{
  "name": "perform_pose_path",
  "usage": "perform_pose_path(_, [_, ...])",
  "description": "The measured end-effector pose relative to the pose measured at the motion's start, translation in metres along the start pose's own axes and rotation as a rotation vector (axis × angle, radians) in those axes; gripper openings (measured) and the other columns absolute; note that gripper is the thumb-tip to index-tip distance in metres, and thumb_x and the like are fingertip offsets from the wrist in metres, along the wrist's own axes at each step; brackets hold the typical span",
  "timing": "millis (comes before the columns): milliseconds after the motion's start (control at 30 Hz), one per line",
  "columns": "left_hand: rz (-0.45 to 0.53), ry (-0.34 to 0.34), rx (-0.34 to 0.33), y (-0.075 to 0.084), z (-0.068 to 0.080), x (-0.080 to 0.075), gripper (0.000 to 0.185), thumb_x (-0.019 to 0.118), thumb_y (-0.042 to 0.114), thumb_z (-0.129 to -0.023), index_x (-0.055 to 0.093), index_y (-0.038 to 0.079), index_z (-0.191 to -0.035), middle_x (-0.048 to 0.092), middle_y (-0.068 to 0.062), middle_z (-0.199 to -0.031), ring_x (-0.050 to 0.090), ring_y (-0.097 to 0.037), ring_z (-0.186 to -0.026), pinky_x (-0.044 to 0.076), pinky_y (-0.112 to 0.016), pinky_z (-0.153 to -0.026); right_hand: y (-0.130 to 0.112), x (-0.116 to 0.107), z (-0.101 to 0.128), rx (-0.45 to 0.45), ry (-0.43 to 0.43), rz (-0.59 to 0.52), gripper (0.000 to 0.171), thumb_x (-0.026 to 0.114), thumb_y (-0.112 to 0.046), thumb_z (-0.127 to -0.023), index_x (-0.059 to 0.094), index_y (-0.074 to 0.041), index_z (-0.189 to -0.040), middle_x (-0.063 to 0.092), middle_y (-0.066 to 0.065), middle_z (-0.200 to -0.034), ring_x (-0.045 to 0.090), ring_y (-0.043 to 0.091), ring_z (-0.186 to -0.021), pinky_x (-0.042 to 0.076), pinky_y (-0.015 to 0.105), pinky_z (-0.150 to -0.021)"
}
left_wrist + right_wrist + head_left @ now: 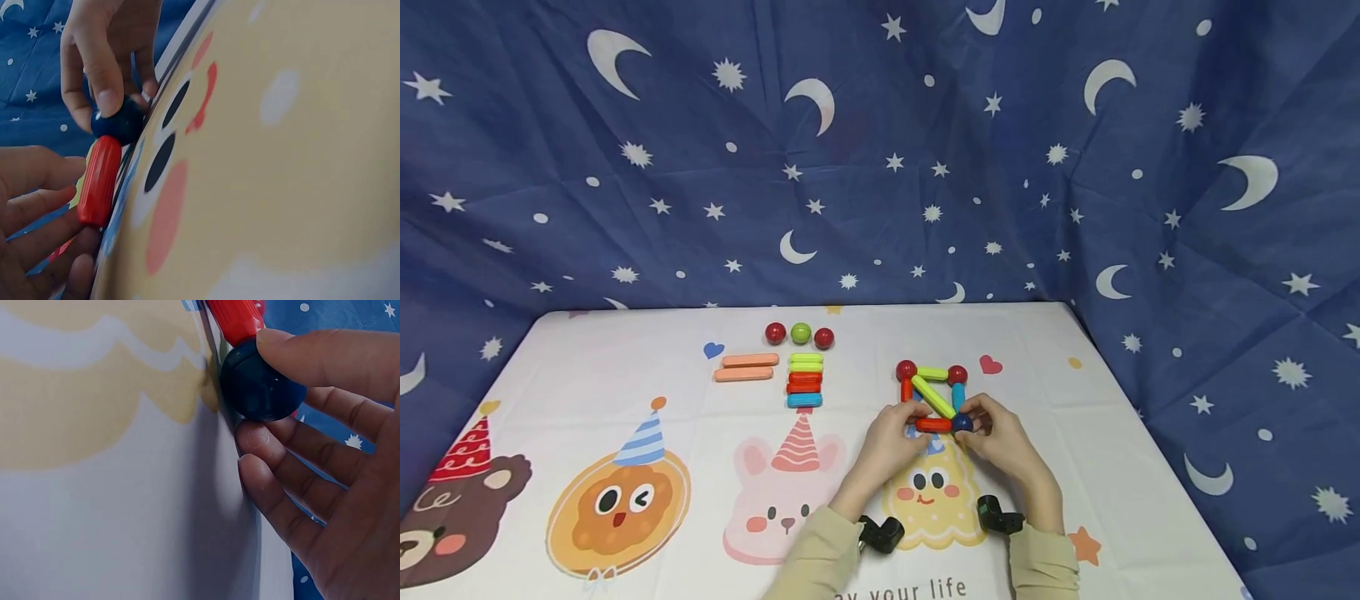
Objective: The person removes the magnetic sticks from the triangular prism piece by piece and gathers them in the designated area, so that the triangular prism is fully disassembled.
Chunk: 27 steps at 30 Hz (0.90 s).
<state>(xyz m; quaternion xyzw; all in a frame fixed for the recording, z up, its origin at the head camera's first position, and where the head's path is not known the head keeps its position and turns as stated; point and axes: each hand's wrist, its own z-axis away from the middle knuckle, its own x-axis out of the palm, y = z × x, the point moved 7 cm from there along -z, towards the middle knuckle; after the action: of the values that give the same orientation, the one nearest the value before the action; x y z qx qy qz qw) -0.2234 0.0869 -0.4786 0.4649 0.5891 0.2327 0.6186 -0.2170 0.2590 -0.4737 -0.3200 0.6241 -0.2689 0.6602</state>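
- We see the right hand (1003, 437) pinching the dark blue ball (962, 423) between thumb and fingers (294, 356), at the near right corner of the stick frame (932, 392) on the bench (1120, 467).
- Our left hand (891, 437) has its fingers curled round the red stick (99, 180), whose end touches that ball.
- We judge both pieces light, rigid and smooth; the ball could roll or slip, so hold it across its widest part, and the stick at mid-length.
- Spare sticks (805, 381) and three balls (801, 334) lie well apart on the left.
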Motion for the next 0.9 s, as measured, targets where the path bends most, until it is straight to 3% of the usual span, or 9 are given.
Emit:
perform_pose_path(233, [-0.074,0.074,-0.022,0.001,-0.004,0.011,0.030,0.076,0.010,-0.074,0.070,0.012,-0.103,0.069,-0.004,-0.098,0.047,-0.017,-0.085,0.038,-0.025,-0.072,0.004,0.001,0.001,0.018,-0.045,-0.049,0.038,0.073,0.002,-0.077,0.058,-0.009,-0.110,0.061,0.010,-0.096,0.053,0.017,-0.079,0.047,0.020,-0.068])
perform_pose_path(433, [-0.175,0.156,-0.018,0.003,-0.002,0.013,0.020,0.079,0.014,-0.071,0.072,0.016,-0.090,0.064,0.001,-0.084,0.048,-0.015,-0.079,0.033,-0.024,-0.069,0.000,0.006,0.001,-0.003,-0.091,-0.076,0.038,0.073,0.000,-0.077,0.057,-0.008,-0.111,0.060,0.011,-0.095,0.053,0.017,-0.078,0.047,0.021,-0.068])
perform_pose_path(900, [-0.193,0.149,0.043,0.006,0.002,0.013,0.019,0.082,0.021,-0.072,0.074,0.019,-0.090,0.063,0.002,-0.081,0.051,-0.014,-0.080,0.031,-0.023,-0.069,-0.001,0.011,0.000,0.015,-0.091,-0.082,0.034,0.074,-0.005,-0.080,0.056,-0.010,-0.108,0.059,0.010,-0.095,0.052,0.017,-0.077,0.045,0.021,-0.064])
